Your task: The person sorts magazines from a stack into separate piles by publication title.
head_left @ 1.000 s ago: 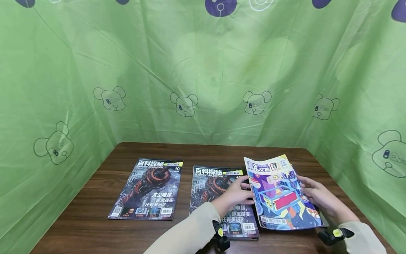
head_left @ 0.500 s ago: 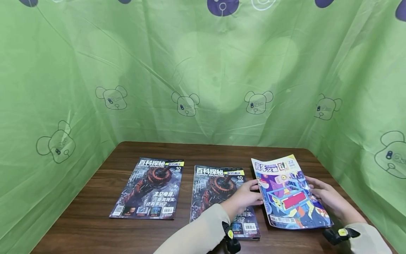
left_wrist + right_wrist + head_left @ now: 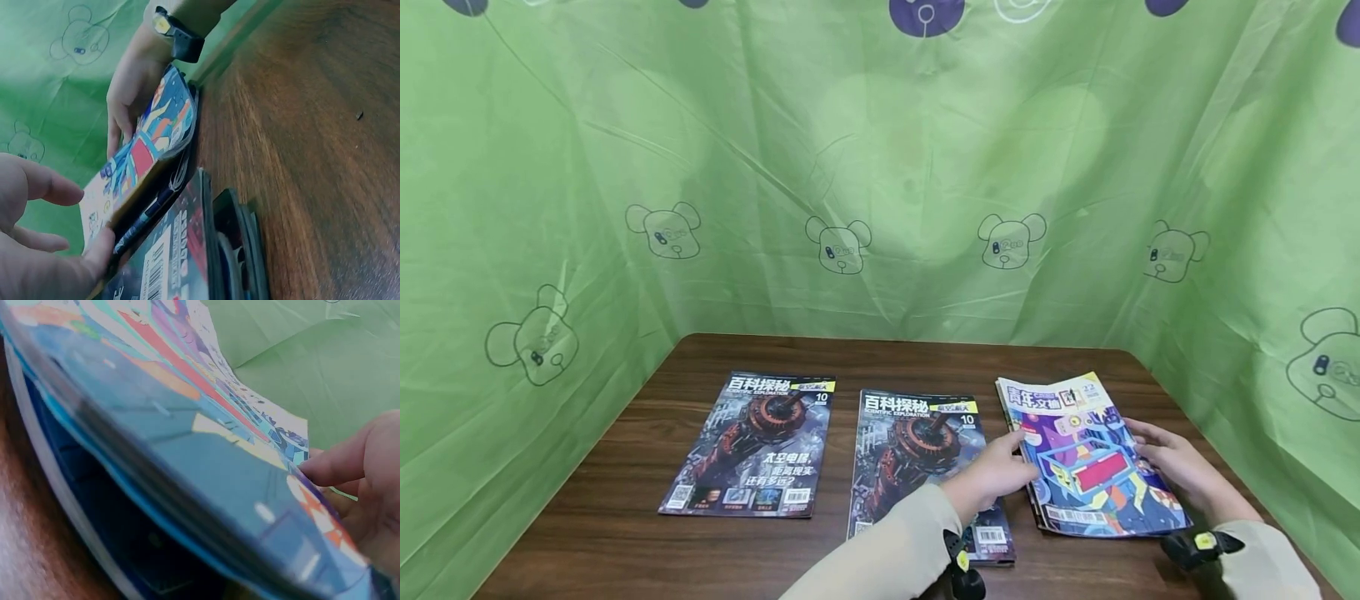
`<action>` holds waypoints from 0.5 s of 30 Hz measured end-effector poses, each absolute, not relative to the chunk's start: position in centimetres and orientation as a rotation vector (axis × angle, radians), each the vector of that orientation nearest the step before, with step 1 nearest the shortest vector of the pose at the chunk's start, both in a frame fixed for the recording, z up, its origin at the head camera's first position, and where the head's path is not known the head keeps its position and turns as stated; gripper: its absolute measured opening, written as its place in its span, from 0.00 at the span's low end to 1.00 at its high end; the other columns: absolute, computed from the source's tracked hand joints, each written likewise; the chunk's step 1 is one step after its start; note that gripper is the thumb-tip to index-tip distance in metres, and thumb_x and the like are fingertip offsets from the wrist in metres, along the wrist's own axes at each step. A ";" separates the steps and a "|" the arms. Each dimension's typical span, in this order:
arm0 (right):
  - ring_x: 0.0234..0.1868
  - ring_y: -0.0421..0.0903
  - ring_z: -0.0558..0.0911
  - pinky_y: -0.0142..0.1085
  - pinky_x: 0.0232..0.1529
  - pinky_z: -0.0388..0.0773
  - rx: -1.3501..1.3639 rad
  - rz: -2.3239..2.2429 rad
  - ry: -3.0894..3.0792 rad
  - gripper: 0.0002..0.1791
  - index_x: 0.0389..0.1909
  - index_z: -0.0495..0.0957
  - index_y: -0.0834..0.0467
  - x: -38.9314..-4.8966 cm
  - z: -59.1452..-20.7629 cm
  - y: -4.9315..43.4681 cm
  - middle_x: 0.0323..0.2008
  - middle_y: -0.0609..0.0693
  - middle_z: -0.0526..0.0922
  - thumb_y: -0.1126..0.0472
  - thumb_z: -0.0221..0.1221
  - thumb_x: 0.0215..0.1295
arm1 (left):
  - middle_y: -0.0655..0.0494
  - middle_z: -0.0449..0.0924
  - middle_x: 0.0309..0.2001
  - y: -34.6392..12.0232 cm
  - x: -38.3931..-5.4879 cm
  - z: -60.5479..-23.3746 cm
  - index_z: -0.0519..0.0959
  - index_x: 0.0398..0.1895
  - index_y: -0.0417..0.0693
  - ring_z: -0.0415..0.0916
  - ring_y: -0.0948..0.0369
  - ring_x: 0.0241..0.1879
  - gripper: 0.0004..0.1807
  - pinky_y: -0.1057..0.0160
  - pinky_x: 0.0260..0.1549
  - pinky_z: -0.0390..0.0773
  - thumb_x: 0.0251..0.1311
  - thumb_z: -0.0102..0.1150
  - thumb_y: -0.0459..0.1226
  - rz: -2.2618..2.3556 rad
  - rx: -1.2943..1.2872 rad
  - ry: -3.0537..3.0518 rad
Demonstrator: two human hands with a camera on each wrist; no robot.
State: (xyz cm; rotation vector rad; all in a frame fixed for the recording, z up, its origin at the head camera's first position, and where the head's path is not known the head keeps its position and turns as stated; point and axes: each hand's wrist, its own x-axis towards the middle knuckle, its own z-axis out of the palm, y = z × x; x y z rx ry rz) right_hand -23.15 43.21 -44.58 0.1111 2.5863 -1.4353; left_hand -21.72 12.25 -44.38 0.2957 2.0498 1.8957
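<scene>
A colourful magazine (image 3: pixel 1093 454) with a white title band lies on the right of the table, on top of at least one other magazine (image 3: pixel 150 212) whose edge shows in the left wrist view. My left hand (image 3: pixel 994 475) is at its left edge. In the left wrist view the thumb touches that edge and the other fingers stand loosely apart. My right hand (image 3: pixel 1176 462) holds the right edge, thumb and fingers around it in the right wrist view. Under my left forearm lies a dark magazine (image 3: pixel 917 450), partly covered by the sleeve.
Another dark magazine (image 3: pixel 752 450) with the same cover lies at the left of the brown wooden table (image 3: pixel 602 500). In the left wrist view the middle magazines form a stack (image 3: pixel 240 244). A green curtain (image 3: pixel 895 167) with bear outlines surrounds the table's back and sides.
Both hands have moved the colourful magazine to the right, away from the middle stack, and lowered it onto the one beneath. My left hand has shifted right and slightly towards me.
</scene>
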 end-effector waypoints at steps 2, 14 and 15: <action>0.42 0.46 0.81 0.40 0.39 0.82 0.143 -1.398 2.610 0.33 0.76 0.44 0.71 -23.2 -44.7 43.2 0.63 0.79 0.63 0.58 0.41 0.80 | 0.44 0.79 0.56 12.2 -21.6 -44.3 0.68 0.71 0.41 0.77 0.59 0.49 0.40 0.57 0.55 0.77 0.49 0.62 0.25 1.842 0.279 2.096; 0.41 0.47 0.81 0.38 0.37 0.79 0.218 -1.242 2.716 0.33 0.72 0.54 0.75 -23.4 -45.1 42.8 0.59 0.77 0.70 0.54 0.43 0.79 | 0.50 0.73 0.65 12.6 -21.2 -44.1 0.67 0.74 0.51 0.70 0.56 0.62 0.42 0.53 0.64 0.70 0.52 0.68 0.33 1.671 0.255 2.214; 0.40 0.47 0.81 0.38 0.37 0.79 0.219 -1.248 2.715 0.33 0.72 0.54 0.76 -23.3 -45.0 42.7 0.57 0.77 0.72 0.54 0.44 0.79 | 0.51 0.73 0.65 12.6 -21.2 -44.1 0.67 0.73 0.52 0.70 0.56 0.62 0.42 0.53 0.64 0.70 0.52 0.68 0.34 1.649 0.259 2.222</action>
